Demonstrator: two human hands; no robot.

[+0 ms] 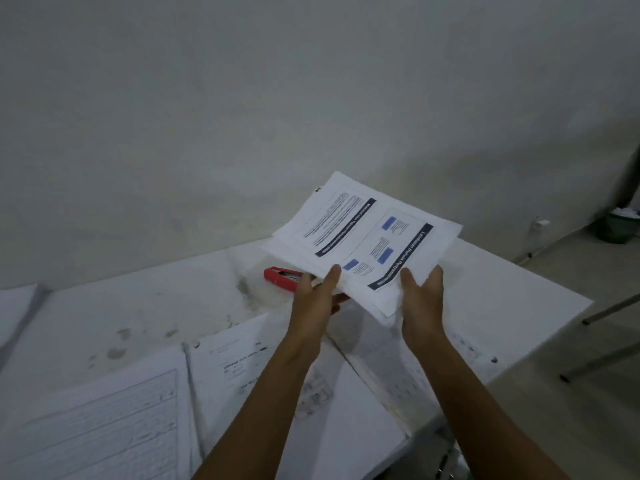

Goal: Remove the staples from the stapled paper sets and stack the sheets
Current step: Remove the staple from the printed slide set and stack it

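A set of printed sheets with dark title bars and blue boxes is held up above the white table, tilted away from me. My left hand grips its near left edge, thumb on top and fingers underneath. My right hand holds the near right edge the same way. A red staple remover lies on the table just left of my left hand, partly hidden by the sheets. A small dark mark shows at the set's far left corner; whether it is a staple I cannot tell.
Several paper sets lie on the near part of the table: a lined one at left, another beside it, one under my right arm. More sheets lie at far left. A wall stands behind. A green bin and metal legs are at right.
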